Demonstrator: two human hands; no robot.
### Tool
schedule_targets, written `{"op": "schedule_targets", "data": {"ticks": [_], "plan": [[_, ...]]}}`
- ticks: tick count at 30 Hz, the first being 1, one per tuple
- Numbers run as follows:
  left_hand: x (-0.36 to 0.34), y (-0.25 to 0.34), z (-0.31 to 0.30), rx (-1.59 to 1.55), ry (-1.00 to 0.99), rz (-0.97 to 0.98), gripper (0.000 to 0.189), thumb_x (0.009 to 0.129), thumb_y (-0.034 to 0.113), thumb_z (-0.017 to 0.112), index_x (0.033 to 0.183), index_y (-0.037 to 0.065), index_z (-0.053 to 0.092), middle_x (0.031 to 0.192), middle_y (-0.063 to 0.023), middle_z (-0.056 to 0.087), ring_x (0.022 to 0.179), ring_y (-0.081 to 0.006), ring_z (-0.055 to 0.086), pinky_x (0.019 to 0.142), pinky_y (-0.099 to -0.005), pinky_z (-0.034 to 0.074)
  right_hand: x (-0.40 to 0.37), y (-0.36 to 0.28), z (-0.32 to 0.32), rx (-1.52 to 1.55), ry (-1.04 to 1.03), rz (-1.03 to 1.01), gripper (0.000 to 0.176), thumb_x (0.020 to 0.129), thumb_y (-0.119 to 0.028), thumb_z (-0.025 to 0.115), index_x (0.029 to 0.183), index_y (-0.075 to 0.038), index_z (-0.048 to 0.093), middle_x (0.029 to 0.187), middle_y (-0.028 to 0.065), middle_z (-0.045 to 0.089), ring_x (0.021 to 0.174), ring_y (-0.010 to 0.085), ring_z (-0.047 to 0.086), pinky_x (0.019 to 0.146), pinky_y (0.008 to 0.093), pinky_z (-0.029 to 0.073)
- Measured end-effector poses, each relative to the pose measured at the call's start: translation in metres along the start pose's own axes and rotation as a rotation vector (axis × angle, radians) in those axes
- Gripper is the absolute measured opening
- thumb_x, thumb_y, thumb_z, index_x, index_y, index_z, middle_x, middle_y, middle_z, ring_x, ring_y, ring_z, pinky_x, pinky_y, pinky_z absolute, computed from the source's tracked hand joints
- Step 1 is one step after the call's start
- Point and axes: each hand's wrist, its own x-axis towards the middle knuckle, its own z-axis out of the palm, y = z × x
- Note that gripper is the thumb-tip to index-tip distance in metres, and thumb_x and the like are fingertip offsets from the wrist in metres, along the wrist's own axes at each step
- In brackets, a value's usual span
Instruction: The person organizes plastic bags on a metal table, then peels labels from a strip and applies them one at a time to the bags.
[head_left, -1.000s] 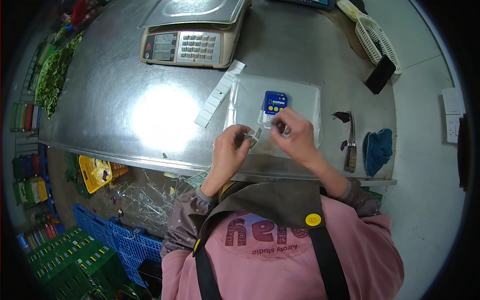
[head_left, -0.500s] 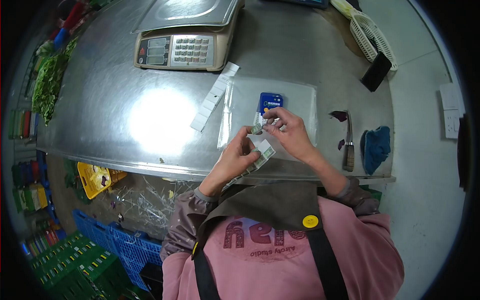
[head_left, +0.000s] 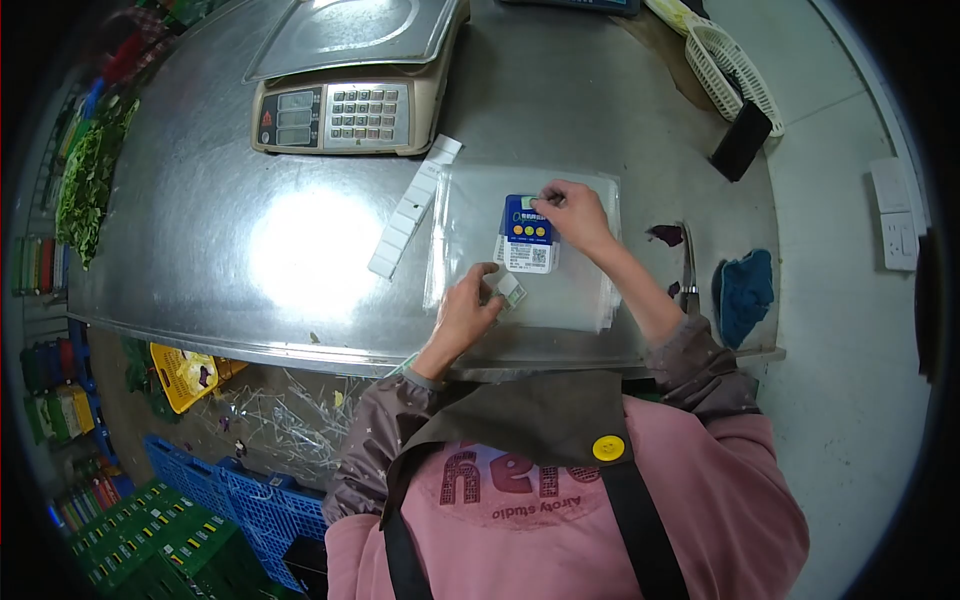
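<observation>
A stack of clear plastic bags (head_left: 585, 285) lies flat in front of me, bearing a blue and white label (head_left: 528, 233). At the label's top edge, the thumb and fingers of my right hand (head_left: 578, 214) are pinched on a small green-and-white sticker (head_left: 528, 202), which overlaps the blue part. My left hand (head_left: 464, 313) is closed on a strip of green-and-white stickers (head_left: 511, 290) just below the label; most of that strip is hidden under the palm. To the left of the bags rests a white strip of blank squares (head_left: 413, 208).
A weighing scale (head_left: 335, 115) stands at the back left of the metal table (head_left: 180, 220). Along the right side are a knife (head_left: 689, 265), a blue cloth (head_left: 746, 298), a black phone (head_left: 741, 142) and a white basket (head_left: 735, 75). Leafy greens (head_left: 88, 190) lie at the far left.
My right hand has moved up and away from my left, carrying a sticker to the label's top. My left hand has lowered slightly with the strip, and the label is now largely uncovered.
</observation>
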Motion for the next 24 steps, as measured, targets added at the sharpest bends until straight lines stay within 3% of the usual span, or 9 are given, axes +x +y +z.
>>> {"op": "schedule_targets", "data": {"ticks": [7, 10, 13, 15, 17, 18, 19, 22, 24], "plan": [[0.002, -0.004, 0.002, -0.035, 0.005, -0.045, 0.042, 0.071, 0.012, 0.06, 0.11, 0.004, 0.048, 0.077, -0.0169, 0.059, 0.075, -0.0312, 0.06, 0.069, -0.0377, 0.046, 0.013, -0.014, 0.015, -0.339, -0.08, -0.049, 0.02, 0.071, -0.026, 0.062, 0.082, -0.009, 0.062, 0.08, 0.0083, 0.063, 0.078, 0.0283, 0.06, 0.067, 0.0375, 0.047], [0.001, -0.004, 0.001, -0.043, 0.003, -0.041, 0.041, 0.071, 0.012, 0.06, 0.11, 0.004, 0.049, 0.077, -0.0166, 0.06, 0.075, -0.0309, 0.06, 0.069, -0.0371, 0.046, 0.008, -0.01, -0.002, -0.516, 0.035, -0.069, 0.021, 0.071, -0.025, 0.061, 0.085, -0.009, 0.059, 0.083, 0.0081, 0.062, 0.08, 0.0284, 0.06, 0.068, 0.0386, 0.046], [0.002, -0.002, 0.0, -0.078, 0.005, -0.037, 0.039, 0.073, 0.011, 0.059, 0.11, 0.004, 0.05, 0.077, -0.0158, 0.06, 0.073, -0.0288, 0.059, 0.069, -0.0357, 0.046, -0.006, 0.01, -0.031, -0.414, 0.061, -0.119, 0.026, 0.07, -0.028, 0.063, 0.087, -0.009, 0.056, 0.085, 0.0074, 0.059, 0.082, 0.0276, 0.059, 0.068, 0.0389, 0.046], [0.0, -0.005, 0.001, -0.111, 0.0, -0.038, 0.037, 0.074, 0.01, 0.058, 0.11, 0.004, 0.051, 0.077, -0.0152, 0.06, 0.072, -0.0271, 0.059, 0.068, -0.0347, 0.046, -0.032, 0.014, -0.048, -0.292, -0.207, -0.349, 0.033, 0.067, -0.028, 0.067, 0.089, -0.008, 0.054, 0.082, 0.0065, 0.059, 0.081, 0.027, 0.058, 0.067, 0.0373, 0.047], [0.003, -0.012, 0.002, -0.281, 0.005, -0.045, 0.032, 0.077, 0.008, 0.057, 0.108, 0.004, 0.053, 0.077, -0.0132, 0.06, 0.071, -0.022, 0.059, 0.066, -0.0318, 0.046, -0.059, 0.02, -0.049, -0.35, -0.218, -0.385, 0.031, 0.067, -0.026, 0.067, 0.088, -0.007, 0.055, 0.082, 0.0066, 0.057, 0.081, 0.0266, 0.057, 0.067, 0.0369, 0.046], [0.003, -0.015, 0.001, -0.329, 0.019, -0.052, 0.024, 0.081, 0.007, 0.054, 0.104, 0.002, 0.054, 0.077, -0.0081, 0.06, 0.071, -0.0145, 0.057, 0.065, -0.0271, 0.045, -0.066, 0.024, -0.05, -0.404, -0.232, -0.424, 0.029, 0.068, -0.025, 0.067, 0.086, -0.006, 0.055, 0.082, 0.0066, 0.056, 0.081, 0.0263, 0.057, 0.067, 0.0364, 0.046], [0.001, -0.011, -0.003, -0.33, 0.012, -0.05, 0.024, 0.081, 0.007, 0.054, 0.104, 0.002, 0.054, 0.077, -0.0081, 0.06, 0.071, -0.0145, 0.057, 0.065, -0.0271, 0.045, -0.066, 0.033, -0.048, -0.406, -0.229, -0.417, 0.029, 0.068, -0.025, 0.067, 0.086, -0.006, 0.055, 0.082, 0.0066, 0.056, 0.081, 0.0263, 0.057, 0.067, 0.0364, 0.046], [-0.014, 0.017, -0.03, -0.726, -0.015, -0.123, 0.012, 0.085, 0.006, 0.05, 0.094, -0.001, 0.055, 0.079, 0.0001, 0.057, 0.071, -0.005, 0.051, 0.065, -0.0192, 0.04, -0.052, 0.059, -0.042, -0.332, -0.267, -0.369, 0.027, 0.07, -0.025, 0.065, 0.092, -0.011, 0.058, 0.085, 0.0044, 0.057, 0.077, 0.0212, 0.057, 0.065, 0.0341, 0.045], [-0.028, 0.032, -0.047, -0.786, -0.03, -0.152, 0.011, 0.085, 0.006, 0.05, 0.094, 0.0, 0.055, 0.08, 0.0001, 0.057, 0.071, -0.005, 0.051, 0.065, -0.0192, 0.041, -0.036, 0.066, -0.044, 0.123, -0.434, -0.189, 0.024, 0.076, -0.024, 0.06, 0.094, -0.008, 0.061, 0.081, 0.0021, 0.06, 0.069, 0.014, 0.054, 0.06, 0.0283, 0.043]]}}
